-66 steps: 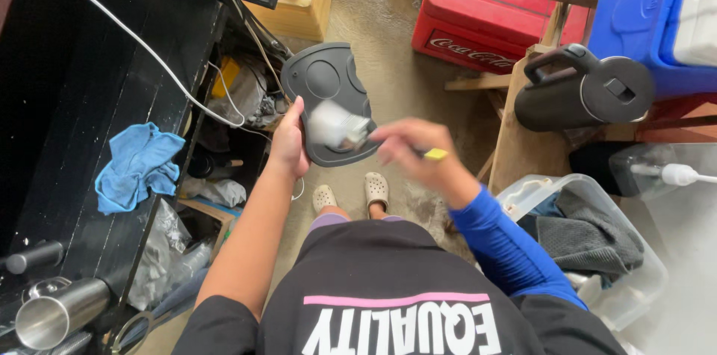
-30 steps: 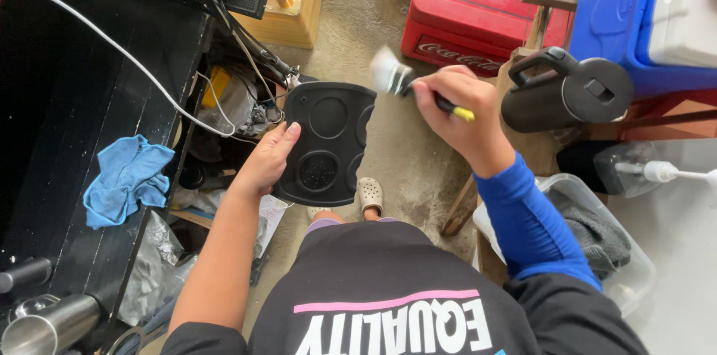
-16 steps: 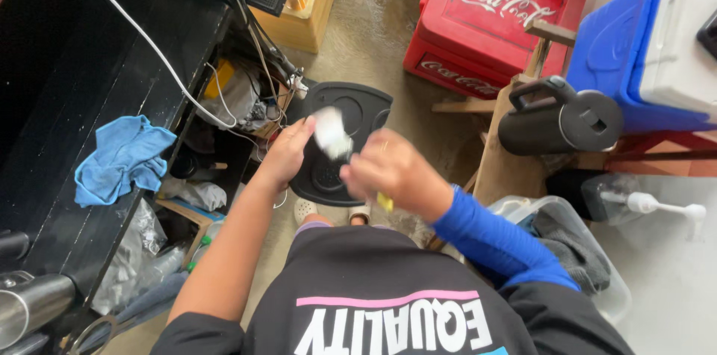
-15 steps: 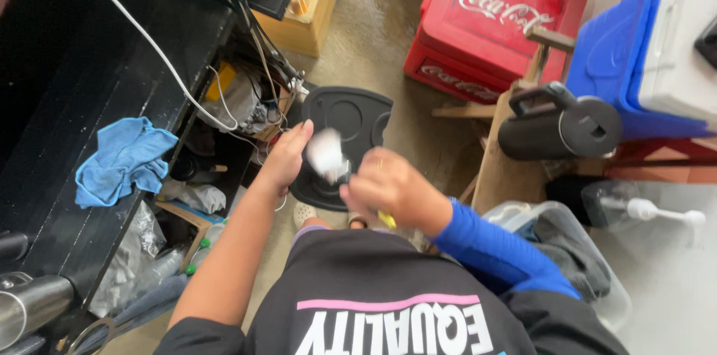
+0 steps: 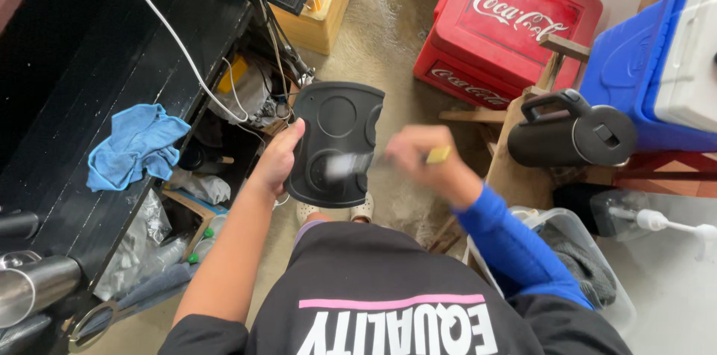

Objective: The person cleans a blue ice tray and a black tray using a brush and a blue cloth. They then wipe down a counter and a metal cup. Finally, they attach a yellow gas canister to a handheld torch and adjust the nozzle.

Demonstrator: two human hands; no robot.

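We see the left hand [image 5: 278,161] gripping the left edge of a black moulded plastic tray with round recesses [image 5: 336,138], held upright above the wet concrete floor [image 5: 388,11]. The right hand [image 5: 422,161], blurred, closes around a yellow-handled brush [image 5: 351,166] whose bristles touch the tray's lower face. Beyond the tray sits a red cooler box [image 5: 508,30].

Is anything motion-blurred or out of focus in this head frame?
Head view: the right hand and its brush smear with motion blur; the left hand and black tray stay fairly sharp; soft daylight, no harsh glare; wide-angle bending at the edges.
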